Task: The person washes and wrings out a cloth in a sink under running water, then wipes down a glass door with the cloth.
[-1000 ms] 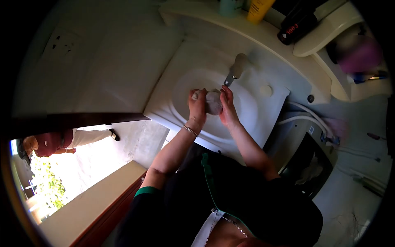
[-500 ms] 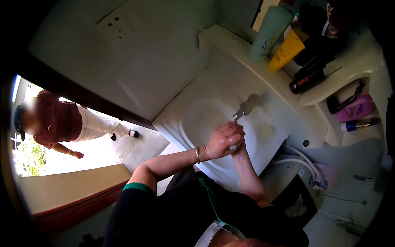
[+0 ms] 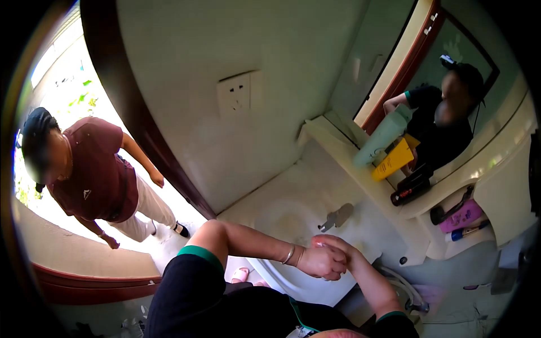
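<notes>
My left hand (image 3: 322, 262), with a silver bangle at its wrist, has its fingers curled closed around part of my right hand. Over it bends my right hand (image 3: 337, 244), pressed against the left, and some of its fingers are hidden behind it. Both hands are held together above the front of a white washbasin (image 3: 282, 221). Just beyond them is a metal faucet (image 3: 336, 217). Whether anything lies between the palms is hidden.
A person (image 3: 98, 174) in a maroon shirt stands at the doorway on the left. On the shelf are a pale green bottle (image 3: 383, 138), a yellow tube (image 3: 394, 160) and a black can (image 3: 411, 188). A pink bottle (image 3: 461, 217) lies in a side compartment below the mirror (image 3: 451, 39).
The view has tilted, showing more wall and mirror. My hands have shifted against each other, the left now wrapping lower around the right. The person at the doorway appears more upright and larger.
</notes>
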The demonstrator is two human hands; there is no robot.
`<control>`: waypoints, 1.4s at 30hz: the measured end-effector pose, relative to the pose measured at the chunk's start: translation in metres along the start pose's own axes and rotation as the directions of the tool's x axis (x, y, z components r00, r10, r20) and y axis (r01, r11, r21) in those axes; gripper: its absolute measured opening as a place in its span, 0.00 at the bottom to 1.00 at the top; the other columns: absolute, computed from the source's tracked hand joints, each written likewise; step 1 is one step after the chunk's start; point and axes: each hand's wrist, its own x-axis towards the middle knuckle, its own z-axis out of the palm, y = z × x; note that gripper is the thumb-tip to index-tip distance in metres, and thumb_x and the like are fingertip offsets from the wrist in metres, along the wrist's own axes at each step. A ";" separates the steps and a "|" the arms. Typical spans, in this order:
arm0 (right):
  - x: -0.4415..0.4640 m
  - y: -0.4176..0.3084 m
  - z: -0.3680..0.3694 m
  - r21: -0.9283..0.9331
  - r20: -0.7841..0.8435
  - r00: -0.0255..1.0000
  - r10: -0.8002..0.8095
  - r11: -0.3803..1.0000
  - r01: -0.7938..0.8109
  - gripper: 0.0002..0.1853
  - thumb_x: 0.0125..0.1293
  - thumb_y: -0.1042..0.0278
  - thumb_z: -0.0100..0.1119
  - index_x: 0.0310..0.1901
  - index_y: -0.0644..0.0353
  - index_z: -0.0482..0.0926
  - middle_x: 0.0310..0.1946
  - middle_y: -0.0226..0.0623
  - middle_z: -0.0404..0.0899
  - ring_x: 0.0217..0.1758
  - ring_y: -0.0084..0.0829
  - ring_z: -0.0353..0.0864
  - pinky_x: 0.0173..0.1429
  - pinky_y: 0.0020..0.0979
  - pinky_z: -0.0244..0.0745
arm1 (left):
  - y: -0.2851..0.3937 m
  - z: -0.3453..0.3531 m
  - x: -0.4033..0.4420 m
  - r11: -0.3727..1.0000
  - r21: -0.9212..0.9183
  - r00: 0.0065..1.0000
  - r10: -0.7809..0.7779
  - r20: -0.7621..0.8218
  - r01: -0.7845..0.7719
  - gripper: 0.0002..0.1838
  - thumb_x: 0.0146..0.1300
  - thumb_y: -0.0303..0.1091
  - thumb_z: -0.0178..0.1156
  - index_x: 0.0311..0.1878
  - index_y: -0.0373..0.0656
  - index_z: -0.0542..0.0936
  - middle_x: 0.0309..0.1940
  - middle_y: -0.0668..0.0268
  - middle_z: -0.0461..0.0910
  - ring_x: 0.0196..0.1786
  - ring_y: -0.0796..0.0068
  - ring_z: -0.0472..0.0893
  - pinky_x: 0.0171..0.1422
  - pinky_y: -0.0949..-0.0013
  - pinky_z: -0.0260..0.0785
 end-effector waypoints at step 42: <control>0.126 0.040 0.076 -0.865 -0.234 0.952 -0.200 0.490 -0.110 0.23 0.62 0.53 0.61 0.56 0.54 0.76 0.54 0.38 0.77 0.58 0.38 0.74 0.60 0.37 0.71 | 0.122 -0.142 -0.139 0.394 0.050 0.392 -0.878 -0.274 0.918 0.14 0.38 0.22 0.60 0.33 0.39 0.77 0.33 0.55 0.77 0.40 0.51 0.77 0.46 0.55 0.70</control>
